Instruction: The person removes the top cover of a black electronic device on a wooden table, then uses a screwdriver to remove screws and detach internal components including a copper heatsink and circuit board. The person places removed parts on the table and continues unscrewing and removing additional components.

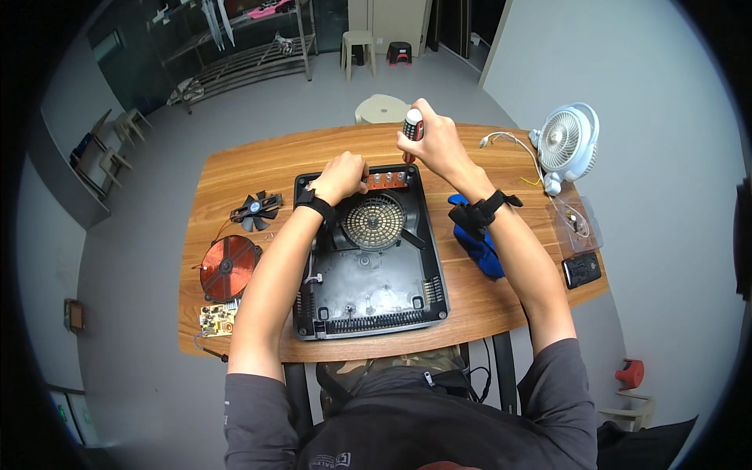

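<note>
A black plastic cooktop housing lies open on the wooden table in front of me. Along its far inner edge runs a narrow orange-brown circuit board with several round silvery parts. My left hand is closed at the board's left end, its fingers curled against it and partly hidden. In my closed right hand is a screwdriver with a red and black handle and a pale end cap. It is held upright over the board's right end; its tip is too small to make out.
Left of the housing lie a black fan, a copper coil and a yellowish circuit board. A blue bag-like thing sits beneath my right forearm. Farther right are a white fan, a clear tray and a black box.
</note>
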The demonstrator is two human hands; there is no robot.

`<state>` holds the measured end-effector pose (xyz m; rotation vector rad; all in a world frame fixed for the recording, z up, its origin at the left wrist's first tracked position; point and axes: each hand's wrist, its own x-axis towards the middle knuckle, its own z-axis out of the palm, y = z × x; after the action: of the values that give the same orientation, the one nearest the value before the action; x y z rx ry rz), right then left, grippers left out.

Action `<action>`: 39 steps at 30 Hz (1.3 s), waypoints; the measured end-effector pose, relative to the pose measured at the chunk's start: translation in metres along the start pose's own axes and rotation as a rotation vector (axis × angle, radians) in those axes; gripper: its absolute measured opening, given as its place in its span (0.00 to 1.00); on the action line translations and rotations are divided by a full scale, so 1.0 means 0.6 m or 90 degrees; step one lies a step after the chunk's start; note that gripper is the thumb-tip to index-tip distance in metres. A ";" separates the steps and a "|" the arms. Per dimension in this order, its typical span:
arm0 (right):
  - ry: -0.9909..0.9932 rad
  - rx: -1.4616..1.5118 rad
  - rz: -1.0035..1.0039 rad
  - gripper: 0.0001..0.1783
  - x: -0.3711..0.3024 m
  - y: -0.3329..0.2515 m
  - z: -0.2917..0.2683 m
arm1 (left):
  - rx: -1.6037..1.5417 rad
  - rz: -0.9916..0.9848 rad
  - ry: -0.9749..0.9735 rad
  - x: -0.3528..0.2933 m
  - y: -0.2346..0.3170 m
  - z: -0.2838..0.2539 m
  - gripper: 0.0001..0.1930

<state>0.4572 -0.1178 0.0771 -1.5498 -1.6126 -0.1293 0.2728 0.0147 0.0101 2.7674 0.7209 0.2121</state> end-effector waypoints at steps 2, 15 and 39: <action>0.006 -0.009 -0.005 0.18 0.001 -0.002 -0.002 | 0.002 0.002 0.006 -0.003 0.001 -0.002 0.19; 0.018 -0.016 -0.007 0.19 -0.003 -0.002 -0.006 | -0.008 -0.007 0.002 -0.002 0.000 -0.003 0.19; -0.103 0.011 -0.003 0.18 0.004 -0.001 -0.022 | -0.013 0.007 0.005 0.002 -0.005 0.005 0.19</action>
<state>0.4637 -0.1243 0.0867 -1.5771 -1.7370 0.0083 0.2732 0.0170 0.0066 2.7529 0.7020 0.2325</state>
